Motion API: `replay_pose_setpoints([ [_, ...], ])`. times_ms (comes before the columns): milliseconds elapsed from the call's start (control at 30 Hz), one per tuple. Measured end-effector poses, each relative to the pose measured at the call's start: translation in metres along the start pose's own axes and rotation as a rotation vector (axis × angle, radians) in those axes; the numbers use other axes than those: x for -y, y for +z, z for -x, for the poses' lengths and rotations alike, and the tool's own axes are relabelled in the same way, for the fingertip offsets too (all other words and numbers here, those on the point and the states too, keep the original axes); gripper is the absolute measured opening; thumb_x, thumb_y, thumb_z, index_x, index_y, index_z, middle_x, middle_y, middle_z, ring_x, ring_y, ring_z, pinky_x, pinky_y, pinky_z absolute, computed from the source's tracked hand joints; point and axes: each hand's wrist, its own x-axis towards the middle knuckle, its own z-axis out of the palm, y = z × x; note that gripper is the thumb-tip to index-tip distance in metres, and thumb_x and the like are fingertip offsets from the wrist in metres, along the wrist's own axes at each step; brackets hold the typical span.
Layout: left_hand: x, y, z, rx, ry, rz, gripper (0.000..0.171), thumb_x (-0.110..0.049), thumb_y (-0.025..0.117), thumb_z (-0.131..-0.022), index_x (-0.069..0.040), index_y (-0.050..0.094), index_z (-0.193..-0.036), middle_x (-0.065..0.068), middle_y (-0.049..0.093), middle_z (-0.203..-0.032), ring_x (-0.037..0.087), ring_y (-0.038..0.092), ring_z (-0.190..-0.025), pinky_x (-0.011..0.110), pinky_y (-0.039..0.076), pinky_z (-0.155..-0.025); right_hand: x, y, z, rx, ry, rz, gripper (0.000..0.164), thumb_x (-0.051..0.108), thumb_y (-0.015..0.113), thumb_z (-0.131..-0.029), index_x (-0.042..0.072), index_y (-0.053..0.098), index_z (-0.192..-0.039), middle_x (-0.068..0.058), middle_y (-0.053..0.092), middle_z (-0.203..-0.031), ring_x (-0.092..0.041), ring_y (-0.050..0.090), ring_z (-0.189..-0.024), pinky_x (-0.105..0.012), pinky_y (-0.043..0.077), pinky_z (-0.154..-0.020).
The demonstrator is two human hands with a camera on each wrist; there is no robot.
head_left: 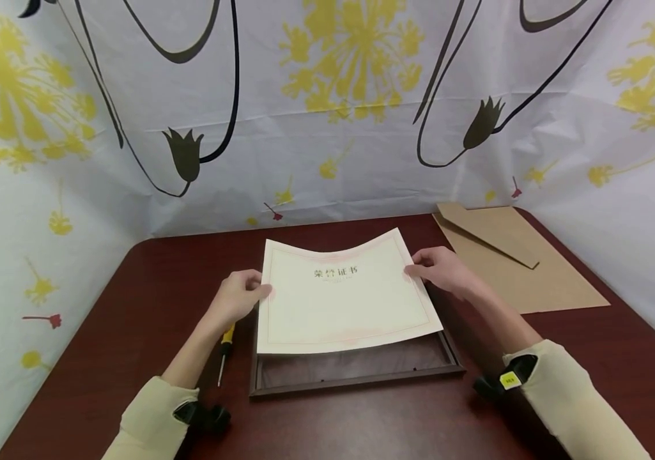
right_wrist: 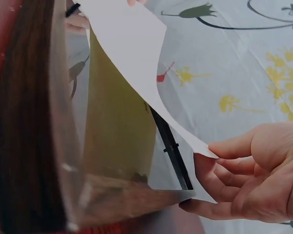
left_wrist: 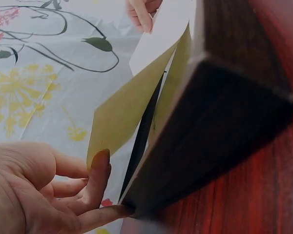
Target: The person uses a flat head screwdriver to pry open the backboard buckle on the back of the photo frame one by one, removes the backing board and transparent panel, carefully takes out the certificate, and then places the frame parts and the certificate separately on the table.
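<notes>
A cream certificate sheet [head_left: 344, 306] with a pink border and printed characters is bowed above a dark wooden picture frame [head_left: 362, 381]. At its left edge, my left hand [head_left: 237, 295] pinches the paper between thumb and fingers. My right hand [head_left: 442, 268] pinches the opposite edge. In the left wrist view a fingertip of the left hand [left_wrist: 63, 190] touches the frame's corner. The right wrist view has the right hand [right_wrist: 256, 175] holding the sheet's corner, one finger against the frame's rim [right_wrist: 136, 202]. The sheet hides much of the frame's inside.
Left of the frame lies a screwdriver [head_left: 225, 348] with a yellow and black handle. A brown backing board [head_left: 546, 275] with a folded-out stand lies at the table's back right. Behind the dark red table [head_left: 160, 281] hangs a white patterned cloth [head_left: 333, 172].
</notes>
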Motion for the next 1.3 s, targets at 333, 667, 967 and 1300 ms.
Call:
replay_pose_setpoints([
  [333,0.000,-0.002,0.014,0.086,-0.015,0.004,0.020,-0.010,0.063,-0.099,0.004,0.062,-0.114,0.009,0.068,-0.087,0.025,0.060,-0.049,0.034,0.046,-0.055,-0.001,-0.005,0.020,0.090,-0.016,-0.039,0.016,0.014,0.067,-0.098,-0.002,0.065,-0.095,-0.003,0.060,-0.076,-0.022,0.055,-0.070,-0.033,0.047,-0.063],
  [667,-0.011,-0.002,0.016,0.039,0.010,-0.040,0.015,-0.011,0.064,-0.098,0.002,0.064,-0.105,0.009,0.067,-0.081,0.026,0.062,-0.061,0.031,0.043,-0.055,-0.007,-0.017,0.022,0.127,-0.035,-0.090,0.019,0.016,0.065,-0.100,-0.002,0.063,-0.095,-0.003,0.053,-0.072,-0.018,0.051,-0.066,-0.030,0.042,-0.061],
  [967,-0.016,-0.006,0.002,0.015,0.077,0.060,0.020,-0.017,0.060,-0.103,0.001,0.063,-0.112,0.008,0.060,-0.082,0.027,0.055,-0.072,0.035,0.043,-0.060,-0.002,-0.031,0.013,0.087,-0.034,-0.131,0.025,0.017,0.065,-0.100,-0.003,0.055,-0.110,-0.007,0.056,-0.077,-0.023,0.049,-0.067,-0.033,0.042,-0.061],
  [1300,-0.025,-0.004,-0.024,-0.050,0.115,0.094,0.027,-0.021,0.062,-0.103,-0.002,0.063,-0.121,0.013,0.066,-0.096,0.038,0.060,-0.088,0.036,0.049,-0.069,-0.004,-0.037,0.000,-0.218,-0.070,-0.151,0.028,0.015,0.062,-0.102,-0.008,0.056,-0.116,-0.008,0.057,-0.079,-0.015,0.051,-0.066,-0.026,0.043,-0.058],
])
